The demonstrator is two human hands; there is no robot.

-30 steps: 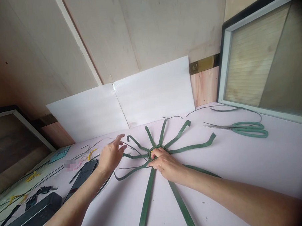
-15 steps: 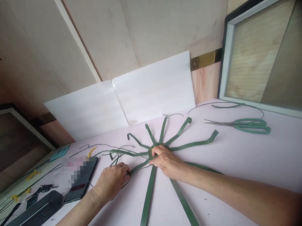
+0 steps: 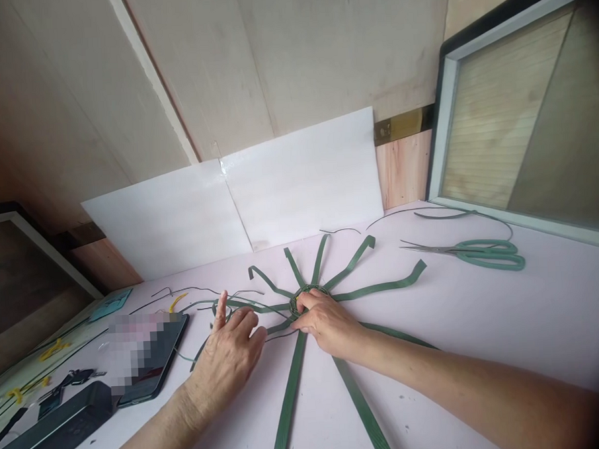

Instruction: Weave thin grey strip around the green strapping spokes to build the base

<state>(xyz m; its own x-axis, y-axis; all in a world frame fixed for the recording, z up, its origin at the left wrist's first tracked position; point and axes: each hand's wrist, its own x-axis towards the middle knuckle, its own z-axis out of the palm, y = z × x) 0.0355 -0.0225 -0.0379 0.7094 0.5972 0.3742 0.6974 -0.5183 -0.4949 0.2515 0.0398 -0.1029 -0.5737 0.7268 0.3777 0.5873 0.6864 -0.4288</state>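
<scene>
- Head view: by the left edge of the pale tabletop (image 3: 506, 311) I see a dark box (image 3: 65, 430) and a phone (image 3: 161, 363), partly blurred; I would want loose strands clear of both.
- Left of the table's middle, my left hand (image 3: 229, 355) has one finger raised and the rest curled beside green strips (image 3: 273, 308); I cannot tell whether its fingertips have hold of anything.
- A thin strand (image 3: 279, 336) runs between that hand and the woven ring (image 3: 293, 300); I judge it best told apart from the flat strips before any pull, with light, even tension.
- Around the table's middle, my right hand (image 3: 328, 322) pinches the ring, thumb and fingers closed on it; steady pressure there should stop it twisting.
- The strips fan outward, two toward the near edge; even gaps seem worth guarding.
- Toward the far right corner lie scissors (image 3: 479, 255), well apart from both hands.
</scene>
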